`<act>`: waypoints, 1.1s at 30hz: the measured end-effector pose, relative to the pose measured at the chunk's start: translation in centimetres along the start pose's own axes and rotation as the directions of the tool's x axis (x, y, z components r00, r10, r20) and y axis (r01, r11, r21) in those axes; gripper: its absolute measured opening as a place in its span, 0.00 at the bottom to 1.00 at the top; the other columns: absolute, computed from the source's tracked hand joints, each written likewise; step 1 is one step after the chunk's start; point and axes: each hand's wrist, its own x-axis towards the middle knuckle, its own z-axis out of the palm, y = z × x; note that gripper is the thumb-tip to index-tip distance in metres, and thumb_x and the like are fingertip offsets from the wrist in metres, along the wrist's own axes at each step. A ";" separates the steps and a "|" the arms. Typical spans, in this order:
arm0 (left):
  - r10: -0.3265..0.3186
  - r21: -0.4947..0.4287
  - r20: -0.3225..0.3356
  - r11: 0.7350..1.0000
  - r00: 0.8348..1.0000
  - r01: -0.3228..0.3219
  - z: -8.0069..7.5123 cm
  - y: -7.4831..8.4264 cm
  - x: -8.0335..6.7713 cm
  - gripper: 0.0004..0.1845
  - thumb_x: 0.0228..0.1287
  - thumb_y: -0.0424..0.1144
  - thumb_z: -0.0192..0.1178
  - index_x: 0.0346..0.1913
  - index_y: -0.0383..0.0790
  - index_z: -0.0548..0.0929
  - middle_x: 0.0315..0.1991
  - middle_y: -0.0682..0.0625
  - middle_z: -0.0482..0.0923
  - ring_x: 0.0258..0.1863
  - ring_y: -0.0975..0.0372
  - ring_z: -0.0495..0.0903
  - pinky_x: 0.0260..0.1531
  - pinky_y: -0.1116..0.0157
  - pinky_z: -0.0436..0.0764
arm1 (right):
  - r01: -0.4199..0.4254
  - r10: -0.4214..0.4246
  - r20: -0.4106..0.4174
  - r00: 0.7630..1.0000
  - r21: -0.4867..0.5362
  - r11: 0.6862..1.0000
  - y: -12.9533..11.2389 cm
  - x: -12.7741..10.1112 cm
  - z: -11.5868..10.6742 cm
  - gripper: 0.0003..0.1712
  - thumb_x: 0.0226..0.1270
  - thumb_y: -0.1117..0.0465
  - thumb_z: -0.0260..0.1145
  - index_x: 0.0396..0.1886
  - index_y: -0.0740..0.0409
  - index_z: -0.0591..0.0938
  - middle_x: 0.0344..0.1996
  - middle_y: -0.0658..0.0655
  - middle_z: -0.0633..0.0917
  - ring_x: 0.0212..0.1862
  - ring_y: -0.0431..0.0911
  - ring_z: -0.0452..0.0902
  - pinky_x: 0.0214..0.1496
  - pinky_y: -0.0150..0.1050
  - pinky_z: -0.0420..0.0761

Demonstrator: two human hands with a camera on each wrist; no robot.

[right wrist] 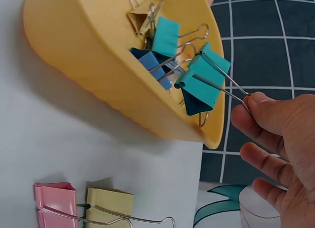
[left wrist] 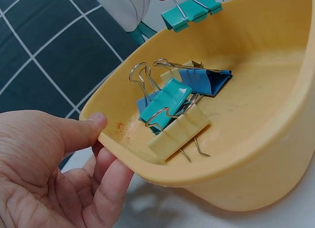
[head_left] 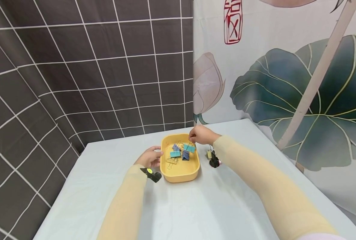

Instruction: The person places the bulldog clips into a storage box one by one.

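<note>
My right hand point(right wrist: 275, 134) pinches a wire handle of a teal binder clip point(right wrist: 205, 80), with thumb and forefinger. That clip hangs over the right rim of a yellow plastic basin point(head_left: 180, 176). At the basin's left side my left hand point(left wrist: 64, 164) grips the rim, thumb on top and fingers under the outside. Inside the basin lie several binder clips in a loose pile: a second teal clip point(left wrist: 166, 102), a blue clip point(left wrist: 204, 81) and a pale yellow clip point(left wrist: 179, 132) among them, their wire handles crossing.
On the white table point(head_left: 178, 206) to the right of the basin lie a pink binder clip point(right wrist: 56, 203) and another pale yellow clip point(right wrist: 109, 208), side by side. A dark gridded cloth point(head_left: 115, 73) and a lotus-print cloth point(head_left: 219, 83) hang behind the table.
</note>
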 end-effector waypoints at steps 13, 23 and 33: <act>0.000 0.020 -0.005 1.000 1.000 0.000 0.3 0.4 -0.4 0.25 0.76 0.34 0.56 0.73 0.42 0.68 0.42 0.40 0.79 0.24 0.65 0.76 0.20 0.74 0.79 | 0.018 -0.016 0.042 0.999 -0.045 0.999 0.0 -0.2 0.7 0.09 0.74 0.61 0.65 0.39 0.59 0.89 0.29 0.50 0.87 0.31 0.41 0.78 0.37 0.36 0.82; -0.010 0.015 -0.012 1.000 1.000 0.011 0.3 0.3 -0.3 0.25 0.76 0.34 0.56 0.72 0.42 0.69 0.42 0.40 0.79 0.25 0.64 0.76 0.20 0.74 0.79 | 0.039 -0.037 0.052 0.998 -0.041 0.998 -0.1 -0.5 0.8 0.09 0.73 0.61 0.66 0.42 0.61 0.89 0.28 0.47 0.86 0.32 0.40 0.79 0.38 0.35 0.83; -0.002 0.002 -0.003 1.000 1.000 0.002 0.2 0.2 -0.1 0.25 0.76 0.34 0.56 0.73 0.42 0.68 0.45 0.39 0.80 0.25 0.64 0.77 0.21 0.73 0.80 | 0.038 -0.036 0.048 0.998 -0.047 0.998 -0.1 -0.4 0.8 0.09 0.72 0.61 0.67 0.43 0.60 0.90 0.30 0.48 0.87 0.33 0.41 0.80 0.40 0.36 0.83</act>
